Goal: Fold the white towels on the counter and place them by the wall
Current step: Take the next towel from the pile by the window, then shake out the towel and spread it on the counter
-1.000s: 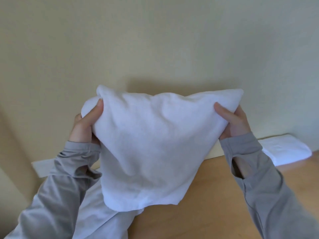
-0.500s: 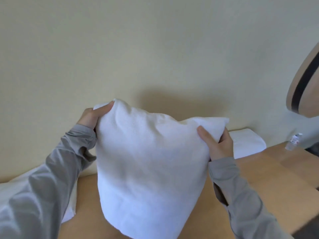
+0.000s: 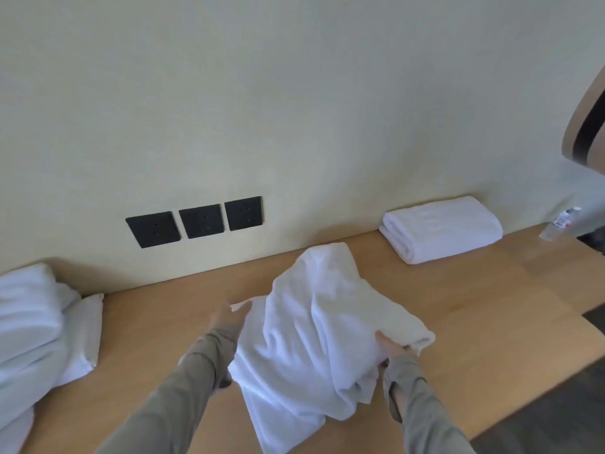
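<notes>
A white towel [image 3: 307,326] lies rumpled on the wooden counter [image 3: 474,309], its far end reaching toward the wall. My left hand [image 3: 229,319] holds the towel's left edge, thumb on the cloth. My right hand [image 3: 389,350] grips the towel's right corner, and the cloth partly hides its fingers. A folded white towel [image 3: 440,229] sits against the wall at the right. A heap of unfolded white towels [image 3: 36,329] lies at the left end of the counter.
Three black wall sockets [image 3: 196,221] sit low on the cream wall above the counter. A small plastic bottle [image 3: 558,224] stands at the far right by the wall. The counter's front edge drops to a dark floor [image 3: 556,414] at the lower right.
Both hands have lowered the towel from chest height onto the counter. The view has tilted down, now showing the sockets and the counter.
</notes>
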{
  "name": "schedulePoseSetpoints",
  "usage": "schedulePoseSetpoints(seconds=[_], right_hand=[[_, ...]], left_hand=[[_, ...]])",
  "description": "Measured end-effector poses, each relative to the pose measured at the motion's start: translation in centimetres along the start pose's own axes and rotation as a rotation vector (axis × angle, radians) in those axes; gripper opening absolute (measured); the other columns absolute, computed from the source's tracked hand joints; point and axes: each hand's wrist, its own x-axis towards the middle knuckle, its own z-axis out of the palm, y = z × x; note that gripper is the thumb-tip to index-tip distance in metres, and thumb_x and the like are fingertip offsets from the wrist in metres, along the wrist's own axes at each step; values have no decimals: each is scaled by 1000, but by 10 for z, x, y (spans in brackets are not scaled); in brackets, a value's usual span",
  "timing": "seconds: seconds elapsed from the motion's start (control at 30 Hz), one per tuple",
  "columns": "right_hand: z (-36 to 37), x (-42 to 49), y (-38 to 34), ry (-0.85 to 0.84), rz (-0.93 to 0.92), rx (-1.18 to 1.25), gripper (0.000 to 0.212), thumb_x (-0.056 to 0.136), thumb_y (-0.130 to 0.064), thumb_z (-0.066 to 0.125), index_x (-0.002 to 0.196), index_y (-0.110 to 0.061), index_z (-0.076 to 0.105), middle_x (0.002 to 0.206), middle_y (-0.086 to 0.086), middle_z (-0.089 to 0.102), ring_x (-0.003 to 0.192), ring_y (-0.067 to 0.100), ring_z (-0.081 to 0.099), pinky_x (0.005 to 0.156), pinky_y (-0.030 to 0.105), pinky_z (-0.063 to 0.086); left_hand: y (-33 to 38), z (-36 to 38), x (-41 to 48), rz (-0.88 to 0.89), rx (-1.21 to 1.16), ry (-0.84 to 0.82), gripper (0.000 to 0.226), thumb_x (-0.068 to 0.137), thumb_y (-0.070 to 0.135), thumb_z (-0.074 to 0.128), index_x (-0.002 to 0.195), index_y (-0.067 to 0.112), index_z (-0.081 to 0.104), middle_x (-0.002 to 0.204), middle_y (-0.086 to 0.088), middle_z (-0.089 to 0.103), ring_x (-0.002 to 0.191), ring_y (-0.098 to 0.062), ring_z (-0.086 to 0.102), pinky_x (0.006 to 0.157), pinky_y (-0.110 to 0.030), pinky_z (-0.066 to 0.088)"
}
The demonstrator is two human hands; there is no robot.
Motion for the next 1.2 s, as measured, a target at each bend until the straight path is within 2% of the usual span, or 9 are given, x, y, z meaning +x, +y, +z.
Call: schedulePoseSetpoints(seconds=[0.13, 0.23, 0.37, 0.53, 0.73, 0.8, 0.9, 1.07, 1.2], right_hand=[[-5, 13, 5, 105, 86, 149, 66, 80, -24, 71, 136, -10, 38, 132, 18, 49, 114, 40, 51, 95, 55, 44], [-4, 23, 11, 113, 67, 386, 45, 81, -38, 69, 118, -18, 53, 117, 13, 60, 96, 34, 59, 74, 50, 53], [-17, 32, 6, 118, 102, 439, 65, 76, -63, 61, 119, -16, 51, 106, 11, 61, 92, 32, 60, 63, 44, 53], [-32, 50, -10, 87, 191, 475, 73, 74, -64, 62, 122, -11, 48, 111, 16, 58, 93, 34, 58, 64, 47, 51], [-21, 70, -57, 23, 273, 185, 45, 79, -25, 73, 113, -11, 47, 91, 16, 59, 78, 35, 59, 49, 42, 52], [-14, 79, -74, -7, 290, 76, 48, 77, -21, 74, 116, -7, 49, 96, 15, 60, 81, 33, 60, 52, 39, 55], [-10, 84, -87, -81, 314, 8, 62, 74, -23, 78, 123, -3, 47, 119, 17, 57, 101, 34, 59, 80, 46, 53], [-36, 92, -80, -102, 275, -5, 62, 73, -13, 78, 126, -3, 45, 115, 20, 57, 90, 33, 60, 58, 41, 55], [-51, 99, -69, -115, 231, -140, 68, 74, -9, 76, 131, -4, 41, 104, 15, 59, 89, 28, 60, 73, 42, 52]], left_hand=[[-70, 6, 4, -197, 83, 69, 75, 87, 33, 63, 144, -1, 26, 146, -25, 28, 131, -40, 33, 107, -46, 30], [-96, 15, 11, -288, 100, 78, 80, 83, 42, 65, 141, -2, 31, 144, -24, 31, 131, -37, 31, 109, -44, 25], [-98, 28, 22, -316, -122, 71, 77, 77, 36, 75, 130, -8, 42, 131, -25, 47, 120, -39, 47, 103, -47, 37], [-78, 41, 33, -368, -270, 43, 84, 71, 40, 78, 133, -3, 42, 128, -24, 51, 116, -39, 51, 102, -48, 39], [-66, 56, 35, -370, -354, 101, 74, 74, 35, 77, 130, -3, 46, 128, -20, 53, 112, -37, 53, 93, -42, 41], [-61, 59, 35, -334, -355, 136, 72, 76, 34, 75, 130, -4, 46, 128, -21, 53, 114, -37, 53, 96, -42, 41], [-63, 64, 32, -336, -301, 232, 79, 77, 39, 73, 134, -4, 40, 136, -20, 47, 122, -37, 47, 104, -44, 36], [-69, 78, 24, -340, -318, 332, 80, 69, 36, 80, 130, -1, 45, 130, -19, 53, 119, -36, 49, 103, -44, 38], [-60, 87, 12, -457, -144, 285, 68, 72, 50, 73, 121, 13, 43, 100, -9, 55, 109, -31, 51, 94, -34, 40]])
